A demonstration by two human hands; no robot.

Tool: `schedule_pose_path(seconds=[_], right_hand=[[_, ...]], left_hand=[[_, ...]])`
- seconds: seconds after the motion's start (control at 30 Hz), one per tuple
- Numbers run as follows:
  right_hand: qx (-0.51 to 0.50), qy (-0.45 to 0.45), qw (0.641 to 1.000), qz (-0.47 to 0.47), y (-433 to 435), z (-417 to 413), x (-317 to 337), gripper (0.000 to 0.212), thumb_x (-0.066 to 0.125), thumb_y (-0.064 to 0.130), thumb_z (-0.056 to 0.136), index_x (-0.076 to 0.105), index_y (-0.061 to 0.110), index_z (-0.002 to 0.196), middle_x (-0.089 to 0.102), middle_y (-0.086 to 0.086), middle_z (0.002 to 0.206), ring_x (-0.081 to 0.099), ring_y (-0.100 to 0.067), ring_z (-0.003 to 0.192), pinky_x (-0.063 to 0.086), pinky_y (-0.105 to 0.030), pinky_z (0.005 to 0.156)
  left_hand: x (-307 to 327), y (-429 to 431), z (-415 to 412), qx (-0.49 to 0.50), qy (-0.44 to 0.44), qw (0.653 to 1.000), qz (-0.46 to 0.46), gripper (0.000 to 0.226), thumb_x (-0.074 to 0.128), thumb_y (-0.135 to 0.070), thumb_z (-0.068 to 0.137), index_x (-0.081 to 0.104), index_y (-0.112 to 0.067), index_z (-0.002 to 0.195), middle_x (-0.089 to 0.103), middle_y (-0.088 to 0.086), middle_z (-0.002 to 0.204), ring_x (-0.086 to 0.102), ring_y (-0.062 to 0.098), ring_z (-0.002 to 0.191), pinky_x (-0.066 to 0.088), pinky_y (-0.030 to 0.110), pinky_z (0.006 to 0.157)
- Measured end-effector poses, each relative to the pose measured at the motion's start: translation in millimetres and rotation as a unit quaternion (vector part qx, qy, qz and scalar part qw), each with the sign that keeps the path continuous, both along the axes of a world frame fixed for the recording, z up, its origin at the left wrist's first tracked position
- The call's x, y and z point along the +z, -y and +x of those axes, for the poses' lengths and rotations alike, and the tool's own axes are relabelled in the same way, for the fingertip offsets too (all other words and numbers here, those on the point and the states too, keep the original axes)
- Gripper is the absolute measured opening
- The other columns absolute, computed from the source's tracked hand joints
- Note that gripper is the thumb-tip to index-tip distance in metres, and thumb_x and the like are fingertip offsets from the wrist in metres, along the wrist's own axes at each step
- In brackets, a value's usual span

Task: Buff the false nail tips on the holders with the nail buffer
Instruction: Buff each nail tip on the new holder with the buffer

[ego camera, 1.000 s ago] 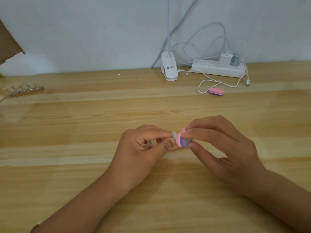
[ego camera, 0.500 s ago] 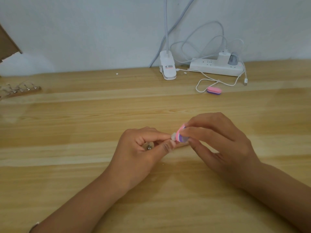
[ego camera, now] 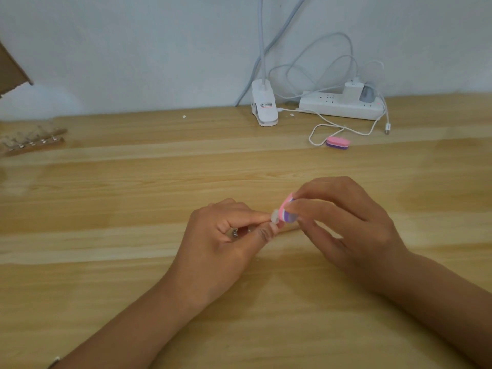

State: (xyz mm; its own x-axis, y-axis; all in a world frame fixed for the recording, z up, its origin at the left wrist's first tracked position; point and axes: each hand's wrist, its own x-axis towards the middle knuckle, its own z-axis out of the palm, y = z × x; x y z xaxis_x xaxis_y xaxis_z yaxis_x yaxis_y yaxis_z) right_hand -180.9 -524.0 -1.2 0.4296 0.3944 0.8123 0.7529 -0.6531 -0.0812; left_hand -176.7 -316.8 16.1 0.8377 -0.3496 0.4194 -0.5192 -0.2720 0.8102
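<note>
buffer meets nail tip at mid-table

left hand [ego camera: 221, 235] is curled round a small holder [ego camera: 235, 233], of which only a shiny metal bit shows between the fingers. forefinger and thumb pinch close to its top end. a pale false nail tip [ego camera: 275, 216] sticks out just past those fingertips, pointing toward the other hand.

right hand [ego camera: 346, 225] pinches a nail buffer [ego camera: 287, 211], pink on one face and purple on the other, between thumb and fingers. the buffer stands on edge, tilted, and its pink face touches the nail tip. both hands hover low over the wooden table [ego camera: 133, 182], near its middle, with the forearms reaching in from the near edge.

further back, a second pink and purple buffer [ego camera: 337, 143] lies flat on the table, just beside a loop of white cable [ego camera: 319, 129]. behind it, against the wall, sits a white power strip [ego camera: 340, 107] with plugs in it, and to its left a white lamp clip [ego camera: 264, 107]. at the far left edge a wooden rack [ego camera: 32, 141] carries a row of more holders with clear tips, too blurred to count. a cardboard corner [ego camera: 10, 73] shows above it.
</note>
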Motion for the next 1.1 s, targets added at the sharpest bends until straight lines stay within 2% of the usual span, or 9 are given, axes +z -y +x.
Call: schedule_pose_path(seconds=[0.17, 0.27, 0.43, 0.6, 0.67, 0.73, 0.8, 0.93, 1.1], right_hand=[[0.017, 0.018, 1.000, -0.007, -11.0, -6.9, -2.4, 0.020, 0.066, -0.011, 0.087, 0.076, 0.001, 0.097, 0.070, -0.014, 0.099, 0.066, -0.030, 0.092, 0.050, -0.031, 0.087], [-0.001, 0.002, 1.000, -0.006, -2.4, -0.6, 0.8, 0.019, 0.066, -0.012, 0.086, 0.076, 0.000, 0.096, 0.070, -0.015, 0.098, 0.066, -0.033, 0.089, 0.051, -0.035, 0.084], [0.019, 0.013, 1.000, -0.011, -10.9, -6.4, -1.9, 0.021, 0.067, -0.013, 0.085, 0.076, 0.001, 0.098, 0.070, -0.015, 0.099, 0.066, -0.031, 0.091, 0.051, -0.033, 0.085], [0.014, -0.008, 1.000, -0.003, -1.5, -1.6, 0.7, 0.019, 0.066, -0.012, 0.086, 0.075, -0.001, 0.098, 0.069, -0.015, 0.099, 0.066, -0.033, 0.091, 0.050, -0.035, 0.084], [0.020, 0.005, 1.000, -0.004, -7.3, -5.2, -1.8, 0.021, 0.066, -0.012, 0.085, 0.076, 0.001, 0.098, 0.070, -0.015, 0.100, 0.065, -0.031, 0.092, 0.050, -0.034, 0.085], [0.019, 0.019, 0.999, -0.019, -9.8, -5.9, -3.9, 0.022, 0.066, -0.013, 0.085, 0.076, 0.002, 0.099, 0.070, -0.014, 0.100, 0.066, -0.031, 0.093, 0.050, -0.032, 0.086], [0.001, 0.012, 1.000, -0.027, -1.8, -0.3, -2.8, 0.020, 0.067, -0.012, 0.086, 0.076, 0.001, 0.098, 0.070, -0.014, 0.099, 0.066, -0.031, 0.091, 0.050, -0.032, 0.086], [-0.017, -0.008, 0.999, 0.029, 5.4, 1.6, 1.7, 0.019, 0.067, -0.007, 0.088, 0.074, 0.003, 0.103, 0.070, -0.012, 0.100, 0.066, -0.026, 0.093, 0.051, -0.034, 0.083], [0.018, -0.004, 1.000, 0.014, -7.9, -6.7, -1.9, 0.022, 0.068, -0.010, 0.086, 0.075, 0.001, 0.104, 0.070, -0.013, 0.100, 0.066, -0.027, 0.091, 0.051, -0.033, 0.083]], left_hand=[[0.2, 0.4, -0.6, -0.008, -0.004, 1.000, -0.008, 0.015, 0.070, -0.037, 0.078, 0.078, -0.028, 0.088, 0.059, 0.005, 0.057, 0.048, 0.020, 0.059, 0.044, 0.035, 0.060], [-0.8, -0.2, 1.3, 0.000, -0.015, 1.000, -0.012, 0.010, 0.071, -0.030, 0.078, 0.080, -0.026, 0.081, 0.059, 0.005, 0.057, 0.048, 0.022, 0.060, 0.043, 0.035, 0.060], [0.4, 0.0, 0.3, -0.013, -0.012, 1.000, -0.010, 0.014, 0.072, -0.033, 0.077, 0.077, -0.030, 0.090, 0.059, 0.004, 0.056, 0.047, 0.023, 0.059, 0.043, 0.034, 0.059], [-0.2, -0.2, 2.3, -0.008, -0.023, 1.000, -0.005, 0.010, 0.071, -0.029, 0.078, 0.080, -0.023, 0.079, 0.061, 0.007, 0.058, 0.047, 0.021, 0.060, 0.043, 0.037, 0.060], [1.3, 0.8, 0.8, -0.018, -0.018, 1.000, -0.003, 0.014, 0.071, -0.036, 0.078, 0.078, -0.027, 0.085, 0.061, 0.008, 0.058, 0.047, 0.022, 0.060, 0.043, 0.035, 0.060], [1.2, 0.6, 0.4, -0.019, -0.019, 1.000, 0.000, 0.012, 0.071, -0.033, 0.078, 0.077, -0.030, 0.088, 0.062, 0.008, 0.059, 0.047, 0.021, 0.060, 0.043, 0.034, 0.059], [0.2, -0.8, 1.5, -0.012, -0.025, 1.000, 0.002, 0.010, 0.070, -0.026, 0.078, 0.080, -0.023, 0.080, 0.063, 0.008, 0.061, 0.047, 0.020, 0.061, 0.043, 0.033, 0.061], [1.4, -1.4, 1.9, -0.015, -0.042, 0.999, -0.009, 0.013, 0.070, -0.026, 0.078, 0.080, -0.018, 0.080, 0.062, 0.007, 0.060, 0.046, 0.016, 0.061, 0.042, 0.031, 0.063], [2.4, -1.0, 0.1, -0.022, -0.031, 0.999, -0.001, 0.011, 0.069, -0.028, 0.078, 0.080, -0.025, 0.081, 0.061, 0.006, 0.059, 0.045, 0.015, 0.060, 0.041, 0.029, 0.061]])
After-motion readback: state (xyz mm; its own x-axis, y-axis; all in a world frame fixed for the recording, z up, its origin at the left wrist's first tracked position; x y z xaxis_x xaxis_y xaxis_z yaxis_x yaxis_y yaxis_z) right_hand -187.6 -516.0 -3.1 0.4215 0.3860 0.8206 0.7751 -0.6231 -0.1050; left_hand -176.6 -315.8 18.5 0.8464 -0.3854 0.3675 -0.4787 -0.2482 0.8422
